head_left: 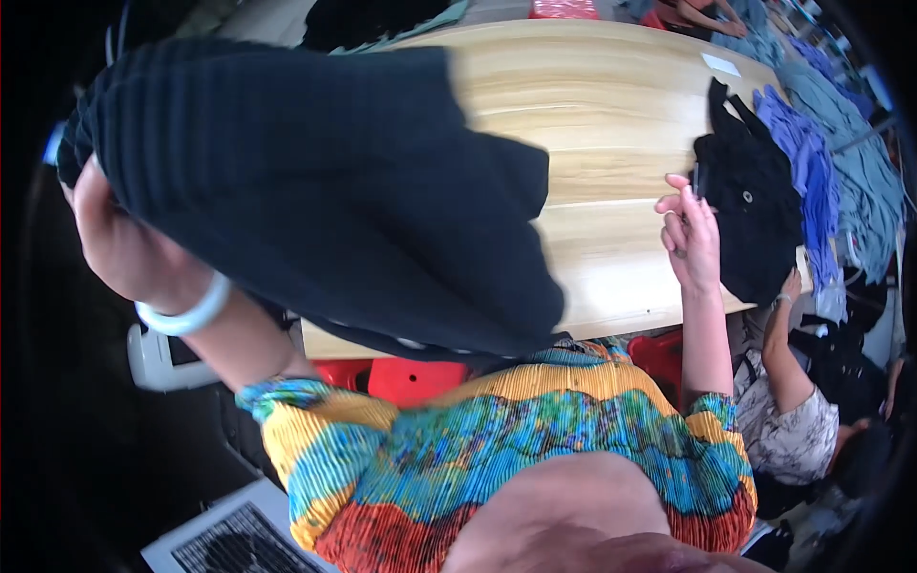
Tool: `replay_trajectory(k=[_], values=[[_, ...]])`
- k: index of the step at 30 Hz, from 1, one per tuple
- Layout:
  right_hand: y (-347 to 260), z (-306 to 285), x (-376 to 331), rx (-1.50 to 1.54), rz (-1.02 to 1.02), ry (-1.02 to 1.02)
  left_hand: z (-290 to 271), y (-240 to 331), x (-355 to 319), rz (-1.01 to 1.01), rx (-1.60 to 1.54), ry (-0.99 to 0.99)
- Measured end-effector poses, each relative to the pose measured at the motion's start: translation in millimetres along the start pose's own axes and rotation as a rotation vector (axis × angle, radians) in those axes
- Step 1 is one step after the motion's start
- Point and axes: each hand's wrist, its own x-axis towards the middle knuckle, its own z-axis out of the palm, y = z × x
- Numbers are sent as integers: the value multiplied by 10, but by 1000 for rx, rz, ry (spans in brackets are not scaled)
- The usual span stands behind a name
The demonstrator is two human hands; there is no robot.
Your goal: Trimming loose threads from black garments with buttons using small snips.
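Head view: at nine o'clock the left hand (119, 244), a pale bangle (183, 310) on its wrist, is closed around the edge of a black ribbed garment (325, 181) that hangs lifted over the wooden table (611, 115). At three o'clock the right hand (693, 239) is loosely curled at a dark garment pile (755, 215); it seems to pinch an edge, though I cannot tell. Blue garments (812, 172) lie beyond.

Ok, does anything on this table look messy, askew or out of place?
Mostly the right edge of the wooden table: black garments and blue ones lie in loose heaps that spill over the edge. Nothing looks damaged or spilled.
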Motion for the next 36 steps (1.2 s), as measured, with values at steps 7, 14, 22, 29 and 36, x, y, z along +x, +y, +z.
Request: replay_trajectory(k=[7, 14, 22, 29, 36], values=[[291, -143, -9, -177, 96, 76, -1278, -753, 628, -121, 748, 871], [312, -366, -440, -88, 133, 186, -2832, -3335, -49, -320, 1359, 247], [432, -495, -877, -143, 232, 366, -1509, -4543, -1756, 53, 2322, -65], [375, -699, -1162, -3, 136, 401, -1101, -4806, -1542, -22, 2274, -205], [132, -841, -1882, 7, 86, 533, 451, -4713, -1411, -301, 1840, -592]])
